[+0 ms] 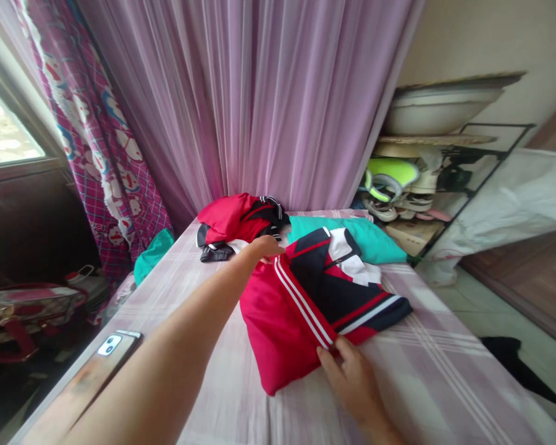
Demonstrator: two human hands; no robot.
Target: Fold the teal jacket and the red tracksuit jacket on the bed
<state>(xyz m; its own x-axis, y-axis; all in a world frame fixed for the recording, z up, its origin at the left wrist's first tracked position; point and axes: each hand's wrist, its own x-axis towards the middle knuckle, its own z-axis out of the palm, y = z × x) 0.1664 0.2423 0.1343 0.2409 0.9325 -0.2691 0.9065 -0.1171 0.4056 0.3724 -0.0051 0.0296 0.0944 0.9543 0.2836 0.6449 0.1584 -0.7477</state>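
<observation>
A red, navy and white jacket (282, 327) lies partly folded on the checked tablecloth, its white collar part showing at the upper right. My left hand (266, 246) reaches far across and grips the far end of the red hem band with two white stripes. Its fingertips are partly hidden behind the hand. Close to me, my right hand (349, 364) pinches the near end of that same striped band between thumb and fingers. The band is stretched between both hands, across the jacket.
Behind the jacket sit a heap of red and black clothes (231, 219) and a teal folded cloth (352, 238). A phone (97, 364) lies at the table's left edge, beside my left forearm. Purple curtains (278, 99) hang at the back. A shoe rack (463, 191) stands right.
</observation>
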